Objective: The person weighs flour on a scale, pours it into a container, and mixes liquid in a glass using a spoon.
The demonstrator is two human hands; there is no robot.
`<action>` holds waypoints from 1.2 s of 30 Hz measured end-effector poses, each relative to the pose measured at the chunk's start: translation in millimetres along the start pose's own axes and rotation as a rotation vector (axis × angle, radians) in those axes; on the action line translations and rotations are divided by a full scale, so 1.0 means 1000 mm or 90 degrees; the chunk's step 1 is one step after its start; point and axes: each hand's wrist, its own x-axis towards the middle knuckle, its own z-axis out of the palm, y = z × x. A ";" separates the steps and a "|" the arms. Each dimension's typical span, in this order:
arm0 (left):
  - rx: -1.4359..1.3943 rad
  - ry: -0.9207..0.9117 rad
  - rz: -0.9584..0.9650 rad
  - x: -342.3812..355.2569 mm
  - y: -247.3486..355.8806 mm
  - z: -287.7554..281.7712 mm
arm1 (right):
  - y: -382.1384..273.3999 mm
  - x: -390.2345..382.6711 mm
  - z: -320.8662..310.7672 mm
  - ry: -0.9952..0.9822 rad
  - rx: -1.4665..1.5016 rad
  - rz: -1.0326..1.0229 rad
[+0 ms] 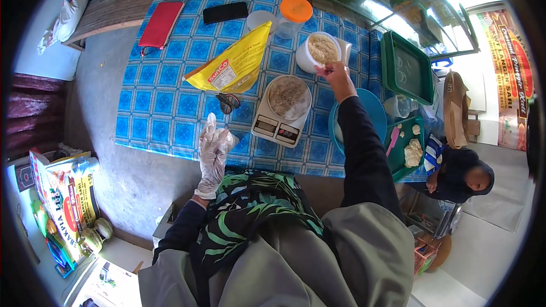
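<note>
My right hand (335, 75), bare, has its fingers closed at the near rim of a white tub (305, 58) filled with tan crumbly stuff (322, 49). A transparent plastic glove covers my left hand (212, 156), which is held at the table's front edge with fingers stretched and nothing visible in it. Between the two hands stands a white kitchen scale (266, 123), bearing a round bowl of greyish-brown contents (289, 98). Dark scissors (227, 103) lie left of the scale, below a yellow pouch (239, 65). A blue basin (363, 99) is partly hidden under my right forearm.
The table has a blue tiled-pattern cloth (162, 99). Along its back are a red folder (161, 24), a black phone-like case (226, 13) and an orange-lidded jar (296, 11). To the right are green trays (406, 68), one holding dough (413, 152). Another person (458, 176) is at right.
</note>
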 end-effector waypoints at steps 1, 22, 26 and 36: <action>0.004 0.001 -0.004 -0.002 0.003 -0.002 | -0.005 -0.012 -0.002 -0.078 -0.269 -0.128; -0.484 -0.151 -0.250 0.015 -0.003 -0.028 | -0.049 -0.160 0.050 0.011 -0.107 0.276; -0.434 -0.162 -0.193 0.019 0.004 -0.035 | -0.042 -0.170 0.060 -0.004 -0.141 0.228; -0.405 -0.221 -0.093 0.023 -0.016 -0.036 | -0.026 -0.170 0.057 0.051 -0.097 0.227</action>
